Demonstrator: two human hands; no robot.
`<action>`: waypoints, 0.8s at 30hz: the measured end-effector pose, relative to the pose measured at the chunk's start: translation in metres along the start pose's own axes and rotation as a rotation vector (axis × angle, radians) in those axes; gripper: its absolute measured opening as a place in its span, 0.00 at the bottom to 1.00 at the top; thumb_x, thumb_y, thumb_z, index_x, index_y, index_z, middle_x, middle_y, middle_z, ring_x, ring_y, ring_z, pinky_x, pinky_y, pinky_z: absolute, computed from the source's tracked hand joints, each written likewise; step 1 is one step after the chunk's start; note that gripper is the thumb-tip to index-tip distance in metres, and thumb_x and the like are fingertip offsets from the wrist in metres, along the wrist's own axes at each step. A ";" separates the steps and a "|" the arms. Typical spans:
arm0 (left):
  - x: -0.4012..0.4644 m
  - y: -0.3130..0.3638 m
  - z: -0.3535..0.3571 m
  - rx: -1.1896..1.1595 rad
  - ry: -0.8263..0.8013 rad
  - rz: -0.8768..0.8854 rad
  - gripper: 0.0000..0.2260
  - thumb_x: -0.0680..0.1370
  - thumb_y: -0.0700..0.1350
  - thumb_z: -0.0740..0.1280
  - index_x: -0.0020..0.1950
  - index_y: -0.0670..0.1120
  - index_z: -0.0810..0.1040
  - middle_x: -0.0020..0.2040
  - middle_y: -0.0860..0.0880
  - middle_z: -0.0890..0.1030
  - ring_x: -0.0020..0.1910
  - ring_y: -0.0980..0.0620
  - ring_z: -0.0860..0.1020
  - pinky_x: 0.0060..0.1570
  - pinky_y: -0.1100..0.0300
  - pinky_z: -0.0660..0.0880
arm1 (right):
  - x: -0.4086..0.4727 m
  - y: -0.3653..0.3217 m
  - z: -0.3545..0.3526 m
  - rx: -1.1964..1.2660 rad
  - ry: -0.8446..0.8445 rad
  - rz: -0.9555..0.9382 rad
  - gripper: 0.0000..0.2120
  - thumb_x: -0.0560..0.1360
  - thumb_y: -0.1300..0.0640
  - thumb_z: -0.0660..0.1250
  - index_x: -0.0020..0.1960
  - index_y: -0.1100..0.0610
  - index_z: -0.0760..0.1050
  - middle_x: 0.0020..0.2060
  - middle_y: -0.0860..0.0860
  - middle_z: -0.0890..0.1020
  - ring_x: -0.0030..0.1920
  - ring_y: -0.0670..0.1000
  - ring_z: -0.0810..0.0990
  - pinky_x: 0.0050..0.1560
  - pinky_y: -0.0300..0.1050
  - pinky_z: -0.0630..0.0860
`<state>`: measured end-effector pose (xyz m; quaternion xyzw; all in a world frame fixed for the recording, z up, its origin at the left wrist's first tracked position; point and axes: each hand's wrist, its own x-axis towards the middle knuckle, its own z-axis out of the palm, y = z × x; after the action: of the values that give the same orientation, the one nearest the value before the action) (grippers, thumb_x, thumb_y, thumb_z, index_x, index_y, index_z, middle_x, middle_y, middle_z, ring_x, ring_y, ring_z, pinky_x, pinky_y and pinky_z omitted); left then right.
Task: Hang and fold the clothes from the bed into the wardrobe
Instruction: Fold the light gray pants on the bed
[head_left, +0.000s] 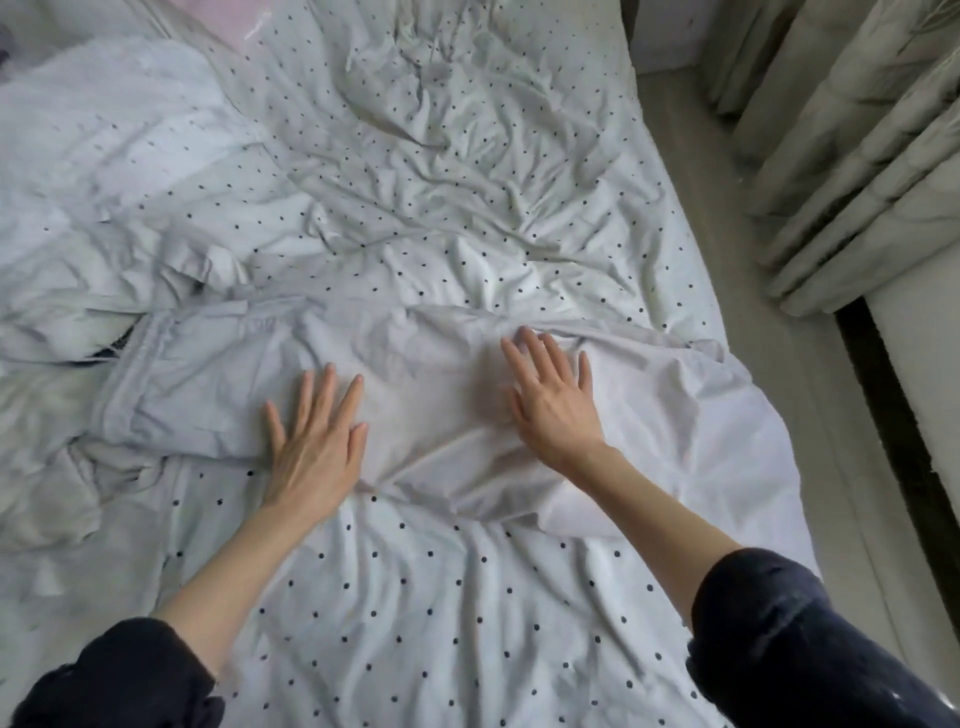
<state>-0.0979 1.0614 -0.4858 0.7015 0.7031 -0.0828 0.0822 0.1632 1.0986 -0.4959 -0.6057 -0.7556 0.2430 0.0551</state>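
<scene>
Head view, garment: a pale, plain white garment lies spread and creased across the middle of the frame, on the bed.
Head view, garment edge: a gathered, band-like edge shows at the garment's left end, in the left centre of the frame; its right end runs to the bed's right side.
Head view, left hand: the left hand rests flat on the garment's lower left part, palm down, fingers straight and slightly fanned, pinching nothing.
Head view, right hand: the right hand lies flat on the garment right of centre, fingers straight and spread, their tips at a raised fold near the garment's upper edge.
Head view, garment to grip: the cloth lies under both palms and stretches between them; neither grip closes round it.
Head view, sleeves: dark sleeves are pushed up on both forearms, at the lower corners.
Head view, bedding: dotted white bedding is rumpled, with a bunched pale heap in the upper left.
Head view, right side: pale curtains hang in the upper right, above the light floor.
</scene>
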 end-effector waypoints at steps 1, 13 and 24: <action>0.002 -0.006 -0.001 0.002 0.000 0.000 0.30 0.76 0.57 0.43 0.75 0.48 0.61 0.77 0.44 0.56 0.76 0.43 0.52 0.66 0.29 0.49 | 0.006 -0.014 0.001 -0.002 0.026 -0.036 0.26 0.80 0.47 0.47 0.77 0.52 0.53 0.77 0.53 0.53 0.77 0.56 0.49 0.73 0.64 0.46; 0.047 -0.147 0.012 -0.047 0.113 0.033 0.26 0.79 0.56 0.46 0.76 0.51 0.60 0.76 0.46 0.59 0.75 0.43 0.56 0.69 0.35 0.46 | 0.093 -0.146 0.072 -0.218 -0.103 -0.006 0.30 0.77 0.36 0.39 0.77 0.44 0.44 0.77 0.46 0.44 0.76 0.52 0.40 0.70 0.70 0.40; 0.064 -0.220 0.000 -0.339 0.445 0.144 0.18 0.79 0.40 0.55 0.67 0.42 0.72 0.66 0.43 0.75 0.67 0.43 0.71 0.66 0.43 0.66 | 0.101 -0.266 0.104 -0.111 0.091 -0.003 0.33 0.75 0.39 0.39 0.76 0.49 0.55 0.77 0.53 0.53 0.76 0.53 0.45 0.70 0.67 0.42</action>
<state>-0.3181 1.1230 -0.5004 0.7267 0.6561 0.1981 0.0476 -0.1386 1.1233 -0.4934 -0.6170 -0.7657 0.1729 0.0558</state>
